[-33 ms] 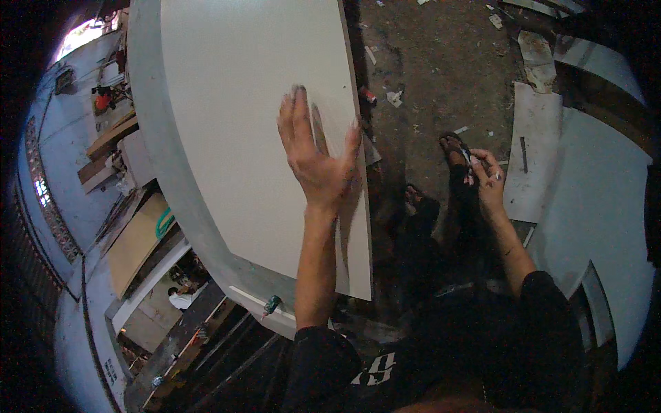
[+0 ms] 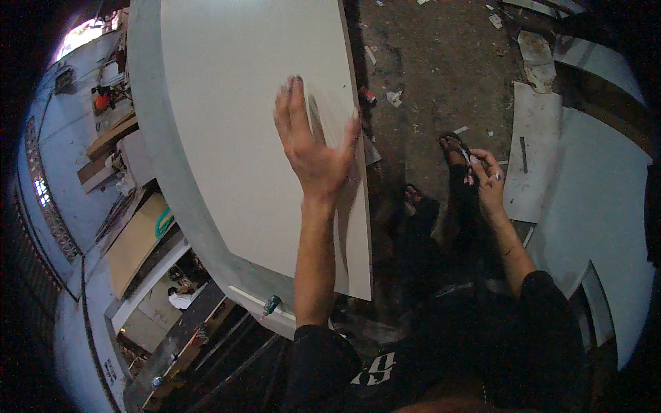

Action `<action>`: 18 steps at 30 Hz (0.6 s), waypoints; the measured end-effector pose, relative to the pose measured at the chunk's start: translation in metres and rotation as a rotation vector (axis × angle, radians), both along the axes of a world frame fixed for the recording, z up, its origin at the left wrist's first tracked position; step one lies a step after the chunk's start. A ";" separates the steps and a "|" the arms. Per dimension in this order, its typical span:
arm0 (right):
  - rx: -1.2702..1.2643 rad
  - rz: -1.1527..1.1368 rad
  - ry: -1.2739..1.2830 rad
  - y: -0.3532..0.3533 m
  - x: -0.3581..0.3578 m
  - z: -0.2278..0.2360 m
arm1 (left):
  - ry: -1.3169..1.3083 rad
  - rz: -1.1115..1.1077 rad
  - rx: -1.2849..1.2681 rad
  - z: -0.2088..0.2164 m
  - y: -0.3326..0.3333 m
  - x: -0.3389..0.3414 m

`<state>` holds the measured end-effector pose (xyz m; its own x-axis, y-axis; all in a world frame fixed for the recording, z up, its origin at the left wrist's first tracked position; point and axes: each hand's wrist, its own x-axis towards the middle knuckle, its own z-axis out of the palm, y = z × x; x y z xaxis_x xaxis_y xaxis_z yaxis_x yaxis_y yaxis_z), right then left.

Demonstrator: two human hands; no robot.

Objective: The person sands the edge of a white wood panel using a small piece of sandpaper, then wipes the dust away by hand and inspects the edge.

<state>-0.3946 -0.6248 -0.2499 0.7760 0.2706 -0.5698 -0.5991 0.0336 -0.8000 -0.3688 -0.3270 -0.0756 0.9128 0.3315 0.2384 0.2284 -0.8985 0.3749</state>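
Note:
A large white board (image 2: 234, 144) lies on a grey-topped table (image 2: 155, 110) in front of me and to the left. My left hand (image 2: 313, 162) is over the board near its right edge, fingers spread and thumb apart, with nothing in it. Its fingertips are slightly blurred, and I cannot tell whether the palm touches the surface. Low on my right, my right hand (image 2: 490, 182) has its fingers pinched together. A thin pale bit shows at the fingertips, too small to name.
A small green tool like a drill (image 2: 273, 303) sits at the table's near corner. Paper scraps (image 2: 394, 98) litter the brown floor (image 2: 441, 69) around my sandalled feet. Pale panels (image 2: 585, 186) lie on the right. A person in white (image 2: 180, 299) is far off at left.
My left hand has shifted slightly forward and left over the board, fingers still spread. The right hand looks unmoved.

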 end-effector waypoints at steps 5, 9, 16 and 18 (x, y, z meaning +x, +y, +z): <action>-0.028 -0.024 -0.001 0.004 0.000 0.004 | -0.112 0.002 0.042 -0.001 0.023 0.035; 0.021 -0.047 -0.015 0.001 -0.002 0.002 | -0.036 -0.040 0.060 -0.007 0.023 0.028; -0.018 -0.060 0.000 0.000 -0.004 0.007 | 0.183 -0.034 0.048 0.002 -0.003 -0.021; -0.043 -0.058 -0.030 0.001 -0.003 0.012 | 0.191 -0.037 0.038 0.006 -0.007 -0.028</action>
<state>-0.3972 -0.6243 -0.2383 0.8063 0.2005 -0.5565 -0.5732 0.0325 -0.8188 -0.3972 -0.3341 -0.0700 0.9542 0.2906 0.0713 0.2583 -0.9204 0.2936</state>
